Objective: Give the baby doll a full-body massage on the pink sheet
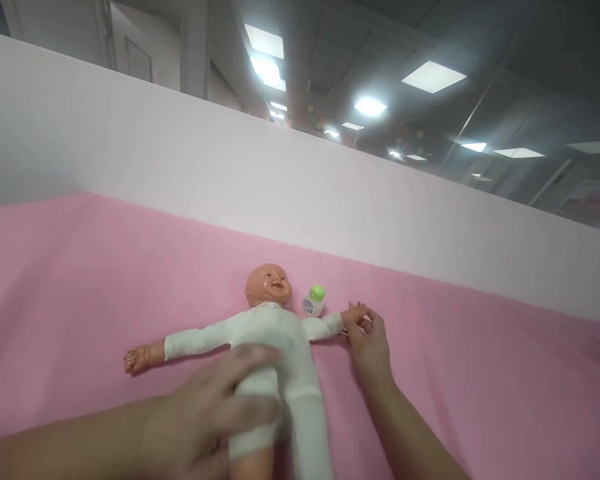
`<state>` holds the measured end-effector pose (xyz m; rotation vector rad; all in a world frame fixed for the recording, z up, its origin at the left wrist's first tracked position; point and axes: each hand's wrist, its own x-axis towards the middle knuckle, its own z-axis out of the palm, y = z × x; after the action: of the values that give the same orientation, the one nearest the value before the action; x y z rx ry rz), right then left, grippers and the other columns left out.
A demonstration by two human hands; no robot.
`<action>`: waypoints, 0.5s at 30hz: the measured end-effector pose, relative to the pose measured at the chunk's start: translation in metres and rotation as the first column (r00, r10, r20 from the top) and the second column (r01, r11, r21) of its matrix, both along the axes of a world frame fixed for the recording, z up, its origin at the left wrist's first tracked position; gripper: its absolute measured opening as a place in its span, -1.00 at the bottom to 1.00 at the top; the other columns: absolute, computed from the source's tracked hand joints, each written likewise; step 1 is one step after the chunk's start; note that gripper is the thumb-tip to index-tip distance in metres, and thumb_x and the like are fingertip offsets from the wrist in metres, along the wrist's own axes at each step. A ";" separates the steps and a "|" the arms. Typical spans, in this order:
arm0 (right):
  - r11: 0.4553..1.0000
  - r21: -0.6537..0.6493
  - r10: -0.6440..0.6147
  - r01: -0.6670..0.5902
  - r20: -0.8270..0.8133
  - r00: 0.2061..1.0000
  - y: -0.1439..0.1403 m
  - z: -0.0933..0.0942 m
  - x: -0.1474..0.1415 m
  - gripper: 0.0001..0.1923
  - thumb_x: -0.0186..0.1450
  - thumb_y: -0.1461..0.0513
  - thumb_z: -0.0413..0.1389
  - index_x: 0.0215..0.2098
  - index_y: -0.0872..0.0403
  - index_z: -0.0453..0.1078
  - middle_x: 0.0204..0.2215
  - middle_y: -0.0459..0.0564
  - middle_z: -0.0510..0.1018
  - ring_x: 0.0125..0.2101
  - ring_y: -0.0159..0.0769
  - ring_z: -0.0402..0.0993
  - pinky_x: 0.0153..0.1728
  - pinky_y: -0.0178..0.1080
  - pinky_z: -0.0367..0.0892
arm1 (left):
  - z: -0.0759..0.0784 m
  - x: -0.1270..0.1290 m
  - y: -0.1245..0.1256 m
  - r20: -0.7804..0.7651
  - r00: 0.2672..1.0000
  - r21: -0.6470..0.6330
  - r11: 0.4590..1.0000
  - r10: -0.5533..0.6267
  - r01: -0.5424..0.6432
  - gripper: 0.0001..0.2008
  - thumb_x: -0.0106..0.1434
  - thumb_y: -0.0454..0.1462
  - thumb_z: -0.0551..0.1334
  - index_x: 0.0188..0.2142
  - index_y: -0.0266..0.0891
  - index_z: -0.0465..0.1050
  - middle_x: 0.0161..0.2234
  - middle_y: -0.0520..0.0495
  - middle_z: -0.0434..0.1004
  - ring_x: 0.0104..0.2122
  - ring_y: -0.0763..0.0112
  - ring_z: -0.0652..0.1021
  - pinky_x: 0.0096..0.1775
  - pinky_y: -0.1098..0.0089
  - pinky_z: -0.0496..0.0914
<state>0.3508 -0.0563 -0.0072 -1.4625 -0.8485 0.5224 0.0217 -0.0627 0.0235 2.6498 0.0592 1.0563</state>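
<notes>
Doll body [296,353] white; sheet [460,373] pink; bottle cap [317,293] green.

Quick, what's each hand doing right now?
Left hand: open, fingers apart and blurred over the doll; whether it touches cannot be told.
Right hand: closed, pinching the doll's hand between thumb and fingers.

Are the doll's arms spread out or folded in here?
Spread: the doll has both arms stretched away from its body, one to each side, and the person's right hand holds the end of one.
</notes>
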 end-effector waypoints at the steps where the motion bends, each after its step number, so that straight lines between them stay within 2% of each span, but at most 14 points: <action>1: 0.998 0.052 0.022 -0.025 0.060 0.998 -0.003 0.003 -0.009 -0.34 0.23 -0.04 0.29 0.20 -0.02 0.26 0.03 0.08 0.58 -0.11 -0.11 0.62 -0.15 -0.12 0.59 | -0.004 -0.002 0.008 0.013 0.999 -0.010 0.999 0.036 -0.036 -0.58 0.26 -0.26 0.22 0.12 -0.09 0.33 0.31 -0.27 0.17 0.27 -0.05 0.34 0.14 0.08 0.43; 4: 0.979 0.085 0.148 -0.187 0.341 0.928 -0.014 0.006 -0.038 -0.55 0.33 0.02 0.21 0.12 -0.03 0.41 0.02 0.06 0.60 -0.09 -0.12 0.61 -0.06 -0.07 0.56 | -0.012 -0.003 0.028 0.008 0.990 -0.080 0.987 0.140 -0.139 -0.55 0.21 -0.34 0.22 0.10 -0.09 0.35 0.36 -0.24 0.06 0.29 -0.06 0.31 0.17 0.03 0.40; 5: 0.967 0.069 0.187 -0.245 0.463 0.866 -0.017 0.006 -0.045 -0.62 0.35 0.05 0.19 0.09 -0.04 0.45 0.00 0.05 0.62 -0.09 -0.12 0.60 -0.02 -0.04 0.54 | -0.014 -0.003 0.033 -0.001 0.987 -0.103 0.982 0.158 -0.157 -0.55 0.19 -0.35 0.22 0.10 -0.09 0.36 0.36 -0.24 0.06 0.28 -0.04 0.34 0.17 0.03 0.40; 7: 0.939 0.030 0.231 -0.342 0.684 0.692 -0.021 0.003 -0.056 -0.69 0.38 0.12 0.14 0.07 -0.07 0.50 0.02 0.05 0.61 0.00 -0.08 0.55 0.09 0.04 0.46 | -0.016 -0.001 0.039 -0.005 0.986 -0.133 0.977 0.166 -0.165 -0.53 0.18 -0.36 0.23 0.09 -0.09 0.37 0.35 -0.24 0.06 0.24 -0.02 0.38 0.16 0.05 0.41; 9: 0.920 -0.008 0.234 -0.393 0.814 0.532 -0.022 0.000 -0.061 -0.65 0.39 0.18 0.11 0.12 -0.11 0.48 0.13 0.04 0.54 0.15 -0.05 0.42 0.21 0.12 0.33 | -0.016 0.002 0.041 -0.002 0.986 -0.145 0.976 0.165 -0.164 -0.52 0.18 -0.36 0.24 0.10 -0.09 0.37 0.33 -0.25 0.09 0.25 -0.03 0.36 0.18 0.04 0.39; 10: 0.915 -0.037 0.246 -0.402 0.841 0.482 -0.022 -0.001 -0.062 -0.63 0.39 0.20 0.09 0.15 -0.13 0.47 0.18 0.03 0.49 0.19 -0.04 0.37 0.23 0.14 0.30 | -0.016 0.003 0.042 -0.005 0.986 -0.148 0.975 0.165 -0.164 -0.52 0.18 -0.36 0.25 0.11 -0.09 0.37 0.32 -0.26 0.11 0.27 -0.05 0.34 0.18 0.03 0.39; 12: 0.910 -0.106 0.292 -0.402 0.851 0.437 -0.021 -0.002 -0.061 -0.59 0.40 0.22 0.07 0.19 -0.16 0.44 0.23 0.01 0.43 0.23 -0.05 0.31 0.25 0.13 0.27 | -0.015 0.005 0.041 -0.012 0.987 -0.144 0.976 0.163 -0.163 -0.52 0.19 -0.35 0.26 0.11 -0.11 0.37 0.30 -0.27 0.14 0.28 -0.07 0.33 0.19 0.01 0.38; 15: 0.907 -0.167 0.351 -0.387 0.809 0.472 -0.019 0.000 -0.061 -0.58 0.37 0.21 0.10 0.18 -0.13 0.42 0.20 0.03 0.45 0.21 -0.04 0.33 0.24 0.11 0.28 | -0.014 0.006 0.037 0.015 0.989 -0.122 0.982 0.148 -0.145 -0.54 0.21 -0.34 0.26 0.12 -0.12 0.35 0.30 -0.29 0.16 0.27 -0.06 0.35 0.19 -0.01 0.37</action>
<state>0.2901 -0.0755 -0.0077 -1.4693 -1.9731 0.0693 0.0275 -0.0253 0.0100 2.5551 0.3080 1.0924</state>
